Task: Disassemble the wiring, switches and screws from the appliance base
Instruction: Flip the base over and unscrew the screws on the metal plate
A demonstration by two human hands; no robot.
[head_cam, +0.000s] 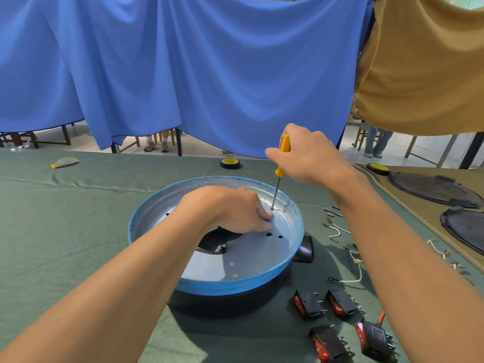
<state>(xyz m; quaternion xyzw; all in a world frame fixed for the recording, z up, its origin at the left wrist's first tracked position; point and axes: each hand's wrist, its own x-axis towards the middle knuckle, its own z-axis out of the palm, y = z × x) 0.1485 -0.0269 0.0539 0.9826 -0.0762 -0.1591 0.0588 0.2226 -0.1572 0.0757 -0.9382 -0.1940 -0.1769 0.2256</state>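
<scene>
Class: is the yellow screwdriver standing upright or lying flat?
The screwdriver stands upright, slightly tilted: the right hand grips its handle, its tip on a screw in the appliance base beside the left hand.

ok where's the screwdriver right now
Head view, just right of centre: the right hand grips the yellow screwdriver nearly upright, tip down on the far right of the appliance base, beside the left hand.
</scene>
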